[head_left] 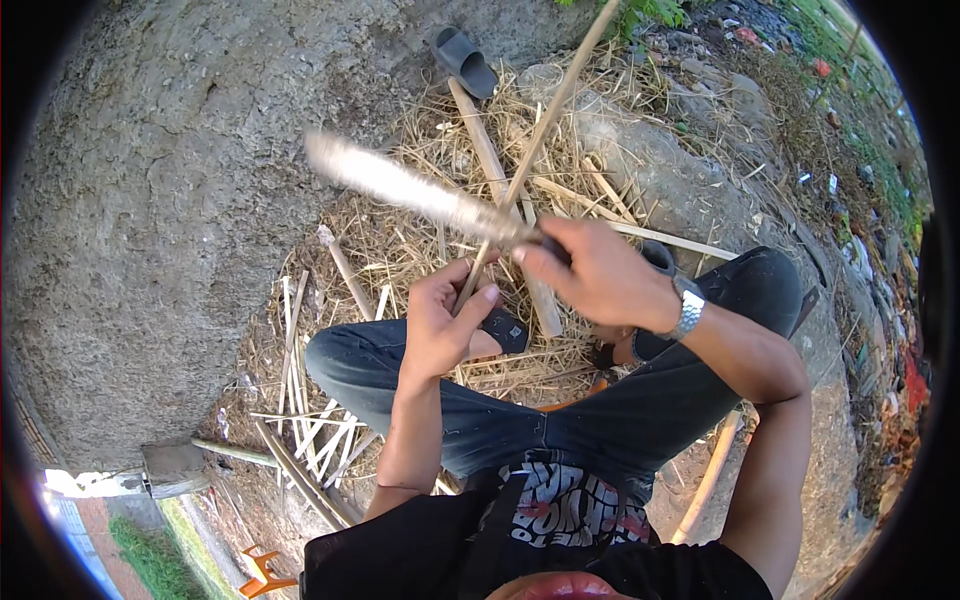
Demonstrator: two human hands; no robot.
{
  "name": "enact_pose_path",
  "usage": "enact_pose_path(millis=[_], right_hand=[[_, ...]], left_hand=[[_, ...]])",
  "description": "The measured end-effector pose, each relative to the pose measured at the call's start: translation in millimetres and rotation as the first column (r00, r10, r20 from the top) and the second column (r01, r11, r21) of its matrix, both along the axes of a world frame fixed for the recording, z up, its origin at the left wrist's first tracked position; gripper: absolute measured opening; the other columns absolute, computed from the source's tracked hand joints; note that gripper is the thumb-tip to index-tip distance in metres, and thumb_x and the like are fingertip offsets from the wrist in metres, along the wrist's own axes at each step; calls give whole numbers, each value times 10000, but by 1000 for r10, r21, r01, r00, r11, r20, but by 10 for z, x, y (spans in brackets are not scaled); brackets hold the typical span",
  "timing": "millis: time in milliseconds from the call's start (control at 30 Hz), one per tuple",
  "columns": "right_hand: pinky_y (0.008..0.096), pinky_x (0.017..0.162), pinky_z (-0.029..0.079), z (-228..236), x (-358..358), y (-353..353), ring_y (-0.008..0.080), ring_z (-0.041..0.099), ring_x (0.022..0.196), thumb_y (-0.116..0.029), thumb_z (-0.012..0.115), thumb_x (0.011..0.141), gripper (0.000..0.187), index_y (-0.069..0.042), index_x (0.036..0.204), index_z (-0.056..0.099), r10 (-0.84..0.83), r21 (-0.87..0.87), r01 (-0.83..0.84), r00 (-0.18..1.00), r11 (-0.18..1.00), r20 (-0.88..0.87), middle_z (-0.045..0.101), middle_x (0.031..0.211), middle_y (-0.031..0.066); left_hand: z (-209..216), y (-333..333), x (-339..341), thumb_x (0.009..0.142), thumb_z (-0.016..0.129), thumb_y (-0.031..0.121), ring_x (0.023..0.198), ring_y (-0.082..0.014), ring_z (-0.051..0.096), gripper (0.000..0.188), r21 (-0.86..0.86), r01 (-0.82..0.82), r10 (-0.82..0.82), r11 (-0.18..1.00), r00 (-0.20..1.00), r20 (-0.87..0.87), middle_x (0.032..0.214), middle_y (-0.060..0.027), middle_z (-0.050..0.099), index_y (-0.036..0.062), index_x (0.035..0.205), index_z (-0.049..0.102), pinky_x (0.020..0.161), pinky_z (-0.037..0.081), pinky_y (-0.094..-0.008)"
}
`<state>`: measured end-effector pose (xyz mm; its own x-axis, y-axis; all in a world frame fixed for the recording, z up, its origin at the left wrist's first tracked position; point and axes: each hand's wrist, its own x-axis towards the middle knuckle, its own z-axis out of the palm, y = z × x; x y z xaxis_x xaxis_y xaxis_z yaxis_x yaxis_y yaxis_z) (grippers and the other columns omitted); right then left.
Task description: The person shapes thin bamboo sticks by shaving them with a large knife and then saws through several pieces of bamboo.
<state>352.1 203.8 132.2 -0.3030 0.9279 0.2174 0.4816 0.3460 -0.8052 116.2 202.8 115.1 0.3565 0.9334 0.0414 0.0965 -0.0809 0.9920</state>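
My left hand [438, 322] is closed round the lower end of a long, thin bamboo stick [556, 108], which slants up and away to the far right. In my right hand [610, 278], with a metal watch [689, 308] at the wrist, is the dark handle of a machete [400, 190]. Its bright blade is blurred and points to the far left, crossing the stick just beyond my left hand. Whether the edge bites into the stick, I cannot tell. Below both hands, a thicker split piece of bamboo [478, 135] lies on the shavings.
Bamboo shavings [415, 160] cover the ground between my bent legs and a rough wall [170, 200] on the left. Pale cut strips [325, 440] lie by my left knee. A grey slipper [464, 62] rests at the far side. Litter [865, 260] is strewn along the right.
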Motion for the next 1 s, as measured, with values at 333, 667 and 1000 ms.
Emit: enact_pose_path(millis=[333, 667, 1000], right_hand=[[440, 545, 453, -20, -59, -48, 362, 601, 559, -302, 607, 1018, 348, 28, 908, 589, 37, 3, -37, 997, 999, -71, 572, 616, 200], [433, 530, 450, 79, 11, 43, 360, 578, 526, -290, 629, 1007, 325, 16, 908, 579, -35, -23, 33, 995, 999, -93, 585, 623, 188], [455, 576, 464, 163, 16, 59, 379, 610, 595, -316, 629, 1008, 351, 12, 892, 581, -108, -73, 105, 993, 992, -47, 591, 664, 216]], left_hand=[[-50, 31, -27, 1049, 576, 178, 537, -27, 380, 379, -128, -27, 40, 991, 994, 101, 887, -128, 715, -99, 1306, 616, 506, 319, -188], [15, 9, -4, 1005, 640, 143, 519, -26, 387, 351, -236, 35, 27, 971, 967, 253, 919, -132, 710, -93, 1266, 632, 473, 291, -174], [-48, -16, -74, 993, 660, 119, 514, -26, 393, 318, -236, 29, 33, 971, 966, 257, 860, -103, 688, -89, 1234, 650, 451, 281, -184]])
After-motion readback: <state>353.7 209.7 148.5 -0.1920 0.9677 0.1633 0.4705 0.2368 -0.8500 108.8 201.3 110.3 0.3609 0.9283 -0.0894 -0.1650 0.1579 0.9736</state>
